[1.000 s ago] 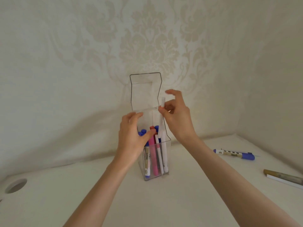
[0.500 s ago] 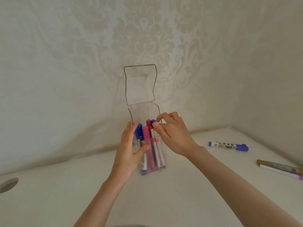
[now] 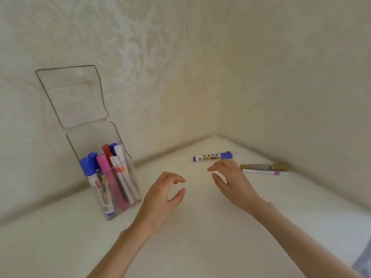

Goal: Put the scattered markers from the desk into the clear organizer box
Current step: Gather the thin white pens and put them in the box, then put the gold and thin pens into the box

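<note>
The clear organizer box [image 3: 128, 199] stands at the left with its lid [image 3: 73, 95] flipped up; several markers stand inside, blue, pink, red and white. Three markers lie on the desk near the corner: a blue-capped white marker [image 3: 212, 156], a gold marker [image 3: 265, 167] and a thin white pen with a pink band [image 3: 265, 173]. My right hand [image 3: 230, 181] hovers empty just in front of the blue-capped marker, fingers apart. Fingers curled and apart, my left hand [image 3: 162, 195] holds nothing to the right of the box.
The white desk [image 3: 200, 237] fits into a corner between two patterned walls [image 3: 261, 67]. The wall stands close behind the box and behind the loose markers. A grey patch shows at the bottom right edge.
Both hands have left the box and moved right, toward the loose markers. The white marker that my right hand held now stands in the box. The view has swung right.
</note>
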The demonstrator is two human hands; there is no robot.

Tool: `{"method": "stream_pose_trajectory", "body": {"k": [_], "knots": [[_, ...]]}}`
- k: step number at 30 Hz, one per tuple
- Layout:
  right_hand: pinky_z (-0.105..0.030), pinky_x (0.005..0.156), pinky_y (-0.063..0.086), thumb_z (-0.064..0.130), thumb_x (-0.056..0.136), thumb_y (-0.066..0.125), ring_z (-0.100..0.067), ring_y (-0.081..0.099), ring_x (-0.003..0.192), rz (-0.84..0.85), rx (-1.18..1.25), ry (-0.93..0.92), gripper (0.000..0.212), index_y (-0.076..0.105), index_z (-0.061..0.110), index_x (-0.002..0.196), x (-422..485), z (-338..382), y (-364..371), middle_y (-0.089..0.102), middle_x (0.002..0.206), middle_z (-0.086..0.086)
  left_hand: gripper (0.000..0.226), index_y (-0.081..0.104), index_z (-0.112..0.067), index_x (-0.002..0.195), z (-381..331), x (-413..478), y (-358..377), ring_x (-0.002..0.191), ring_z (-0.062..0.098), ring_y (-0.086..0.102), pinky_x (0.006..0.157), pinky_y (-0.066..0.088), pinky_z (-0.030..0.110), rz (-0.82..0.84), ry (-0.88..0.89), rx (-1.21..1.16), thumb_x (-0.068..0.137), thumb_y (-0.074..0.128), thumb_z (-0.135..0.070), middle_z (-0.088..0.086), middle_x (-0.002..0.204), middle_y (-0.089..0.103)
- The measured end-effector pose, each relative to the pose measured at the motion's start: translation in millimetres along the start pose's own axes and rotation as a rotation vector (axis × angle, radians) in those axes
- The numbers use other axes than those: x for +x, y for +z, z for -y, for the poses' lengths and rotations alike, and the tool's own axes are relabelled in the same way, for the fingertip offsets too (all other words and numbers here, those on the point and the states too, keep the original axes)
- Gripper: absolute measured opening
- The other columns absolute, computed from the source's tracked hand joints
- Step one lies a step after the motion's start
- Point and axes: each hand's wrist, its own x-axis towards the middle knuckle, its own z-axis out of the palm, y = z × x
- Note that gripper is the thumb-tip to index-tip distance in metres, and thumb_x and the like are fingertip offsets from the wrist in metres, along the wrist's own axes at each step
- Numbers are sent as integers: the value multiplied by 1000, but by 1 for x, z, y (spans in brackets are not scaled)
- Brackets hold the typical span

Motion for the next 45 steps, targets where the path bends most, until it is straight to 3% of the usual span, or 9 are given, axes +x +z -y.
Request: {"method": "stream_pose_trajectory", "body": {"k": [3, 7, 20, 24, 27, 31, 35, 41, 45], "knots": [[-24, 88, 32, 0, 87, 51, -28, 49, 106, -80, -63, 221, 27, 64, 11, 108, -15, -52, -26, 59, 111, -9, 20, 60, -24, 100, -1, 36, 39, 96, -3, 53, 80, 32, 0, 81, -22, -43, 83, 63, -16, -9, 107, 55], [-26, 88, 33, -8, 74, 48, -32, 49, 106, -218, -183, 416, 44, 61, 8, 113, -22, -101, -50, 60, 113, -13, 30, 58, -16, 112, -4, 87, 80, 114, 16, 51, 98, 37, 27, 79, 12, -47, 83, 62, -11, -2, 119, 52], [-36, 85, 38, 24, 85, 61, -27, 46, 98, -84, -333, 249, 23, 60, 23, 108, -12, -131, -41, 54, 107, -4, 25, 59, -18, 110, 18, 170, 121, 99, 26, 58, 88, 43, 42, 91, -139, 195, 94, 43, -28, 7, 111, 60], [-30, 74, 33, 26, 88, 58, -28, 50, 94, -88, -405, 212, 21, 61, 20, 108, -5, -133, -38, 57, 104, -5, 22, 64, -17, 107, 22, 203, 134, 106, 26, 55, 92, 44, 42, 319, -225, 180, 89, 53, -24, 7, 112, 57], [-28, 65, 31, 31, 83, 65, -28, 58, 81, -64, -495, 207, 19, 65, 20, 100, 1, -135, -36, 63, 90, -4, 5, 59, -21, 83, 21, 218, 141, 88, 22, 56, 85, 45, 38, 423, -287, 181, 81, 63, -23, 3, 89, 56], [-23, 45, 27, 31, 78, 69, -23, 55, 52, -60, -655, 216, 16, 64, 16, 77, 8, -135, -31, 58, 64, -3, 12, 55, -17, 86, 18, 218, 144, 93, 24, 54, 90, 44, 39, 491, -226, 286, 85, 59, -28, 1, 91, 51], [-30, 47, 30, 38, 96, 25, -27, 58, 66, -55, -688, 295, 42, 56, 10, 98, 9, -128, -34, 59, 82, -8, 10, 44, -12, 90, 16, 200, 132, 84, 27, 50, 78, 41, 38, 335, -203, 151, 93, 44, -21, 9, 90, 52], [-31, 51, 32, 39, 98, 21, -23, 44, 61, -146, -484, 308, 35, 43, 12, 102, 12, -68, -41, 51, 80, -2, 5, 42, -19, 93, -27, 128, 83, 67, 6, 46, 58, 37, 21, -66, -215, -284, 96, 38, -20, -4, 81, 54], [-30, 52, 30, 41, 97, 27, -17, 38, 56, -28, 126, 264, 32, 37, 16, 78, 6, -8, -36, 40, 63, 4, 11, 54, -20, 86, -40, 71, 45, 54, 6, 40, 55, 36, 16, -119, -308, -553, 93, 47, -26, -2, 69, 49]]}}
